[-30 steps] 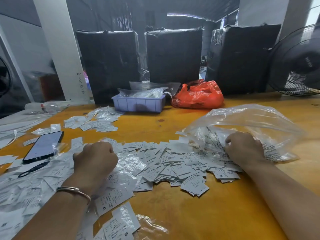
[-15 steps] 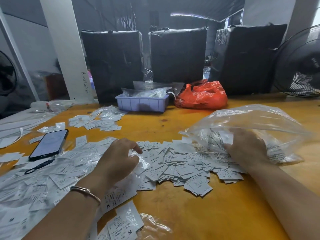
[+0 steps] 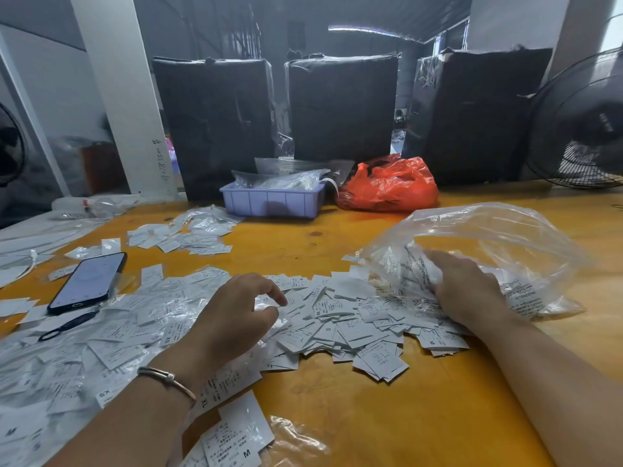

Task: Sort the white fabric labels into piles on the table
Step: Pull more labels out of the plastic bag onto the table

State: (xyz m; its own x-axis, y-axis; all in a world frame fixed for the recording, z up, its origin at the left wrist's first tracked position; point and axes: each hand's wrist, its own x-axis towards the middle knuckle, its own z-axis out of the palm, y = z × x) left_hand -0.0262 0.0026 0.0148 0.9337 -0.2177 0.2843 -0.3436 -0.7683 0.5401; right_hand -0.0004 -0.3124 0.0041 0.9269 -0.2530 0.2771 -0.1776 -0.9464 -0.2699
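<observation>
Left hand over loose label heap on bench; fingers loosely curled, forefinger out toward 1 o'clock, holding nothing. Nearest labels just off fingertips, 1–2 o'clock; left hand nearer heap middle. Labels lie every way, no common long axis. Right hand at 3 o'clock, pressing labels at mouth of clear bag; its grip hidden, cannot tell. Labels: too many to count. Smaller pile at 11 o'clock. One phone, one tray.

The right hand hides its fingers inside the clear bag; label print is unreadably small.
</observation>
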